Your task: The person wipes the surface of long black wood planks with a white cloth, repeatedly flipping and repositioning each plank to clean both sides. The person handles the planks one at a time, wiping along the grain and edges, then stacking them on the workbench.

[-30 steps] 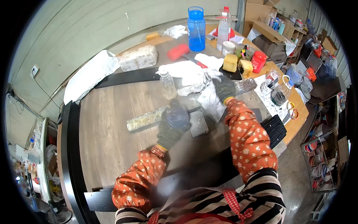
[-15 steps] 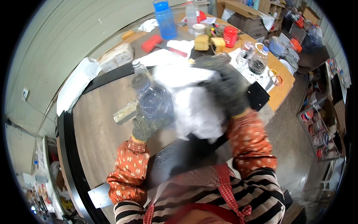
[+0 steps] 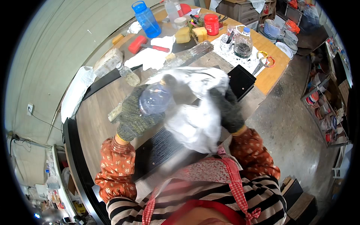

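Bottle and cloth held close before the chest, one in each gloved hand.

Left hand, in a knit work glove, is wrapped around the clear plastic bottle, fingers closed about its body; the bottle's long axis runs up and to the right, its neck pointing toward the white cloth; right hand, also gloved, is clenched on that cloth, which drapes over the bottle's neck end and hangs down toward the apron; the two hands sit near each other, the cloth touching the bottle between them; both are raised above the dark slab on the workbench; motion blur hides the cap end.
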A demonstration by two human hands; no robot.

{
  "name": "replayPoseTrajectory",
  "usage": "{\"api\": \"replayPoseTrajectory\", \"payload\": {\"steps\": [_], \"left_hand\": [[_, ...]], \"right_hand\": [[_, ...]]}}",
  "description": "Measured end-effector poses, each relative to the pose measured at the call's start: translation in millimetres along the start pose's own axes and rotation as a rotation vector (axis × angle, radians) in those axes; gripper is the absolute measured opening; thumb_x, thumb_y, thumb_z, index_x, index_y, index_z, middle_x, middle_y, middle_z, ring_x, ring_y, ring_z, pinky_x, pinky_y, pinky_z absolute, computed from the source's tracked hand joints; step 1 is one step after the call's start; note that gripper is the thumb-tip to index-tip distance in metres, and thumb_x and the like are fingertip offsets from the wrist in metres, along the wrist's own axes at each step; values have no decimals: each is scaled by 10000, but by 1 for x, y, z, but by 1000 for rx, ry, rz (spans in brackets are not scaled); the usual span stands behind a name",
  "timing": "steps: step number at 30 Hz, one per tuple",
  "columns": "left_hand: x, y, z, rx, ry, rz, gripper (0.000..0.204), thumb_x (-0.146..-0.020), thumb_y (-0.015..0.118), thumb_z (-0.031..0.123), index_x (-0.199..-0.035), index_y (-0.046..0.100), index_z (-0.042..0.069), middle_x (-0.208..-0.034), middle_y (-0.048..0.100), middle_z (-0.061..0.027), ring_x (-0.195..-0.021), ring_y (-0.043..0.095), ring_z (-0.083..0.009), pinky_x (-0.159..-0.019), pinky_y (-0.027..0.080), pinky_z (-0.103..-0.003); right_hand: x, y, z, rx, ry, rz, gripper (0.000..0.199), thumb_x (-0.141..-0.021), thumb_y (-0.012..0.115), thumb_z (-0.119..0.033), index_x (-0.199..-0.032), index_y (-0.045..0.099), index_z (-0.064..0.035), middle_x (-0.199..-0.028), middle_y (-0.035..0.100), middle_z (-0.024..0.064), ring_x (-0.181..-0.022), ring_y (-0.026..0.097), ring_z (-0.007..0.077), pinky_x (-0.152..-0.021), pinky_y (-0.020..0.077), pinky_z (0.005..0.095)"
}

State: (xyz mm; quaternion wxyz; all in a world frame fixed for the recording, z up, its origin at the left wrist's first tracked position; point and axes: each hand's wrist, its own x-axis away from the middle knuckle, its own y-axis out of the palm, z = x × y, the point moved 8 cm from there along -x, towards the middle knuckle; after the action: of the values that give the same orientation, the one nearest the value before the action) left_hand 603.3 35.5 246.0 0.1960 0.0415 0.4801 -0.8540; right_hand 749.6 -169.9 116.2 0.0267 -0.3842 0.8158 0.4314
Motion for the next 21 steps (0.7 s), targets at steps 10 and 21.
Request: {"api": "replayPoseTrajectory", "payload": {"steps": [10, 21], "left_hand": [[-29, 78, 99, -838, 613, -33, 578, -749, 667, 245, -1264, 559, 5, -1200, 610, -177, -1072, 610, -335, -947, 478, -505], [-83, 98, 80, -338, 322, -46, 822, -616, 856, 263, -1327, 521, 23, -1218, 612, -194, -1120, 602, -350, -989, 479, -445]], "right_hand": [[35, 26, -36, 132, 173, 207, 426, -1056, 450, -226, -1431, 441, -24, -1330, 556, 118, -1191, 554, 182, -1035, 461, 311], [-14, 14, -102, 829, 79, 152, 393, -1019, 541, -181, -1373, 511, -12, -1287, 604, 167, -1118, 627, 216, -973, 521, 329]]}}
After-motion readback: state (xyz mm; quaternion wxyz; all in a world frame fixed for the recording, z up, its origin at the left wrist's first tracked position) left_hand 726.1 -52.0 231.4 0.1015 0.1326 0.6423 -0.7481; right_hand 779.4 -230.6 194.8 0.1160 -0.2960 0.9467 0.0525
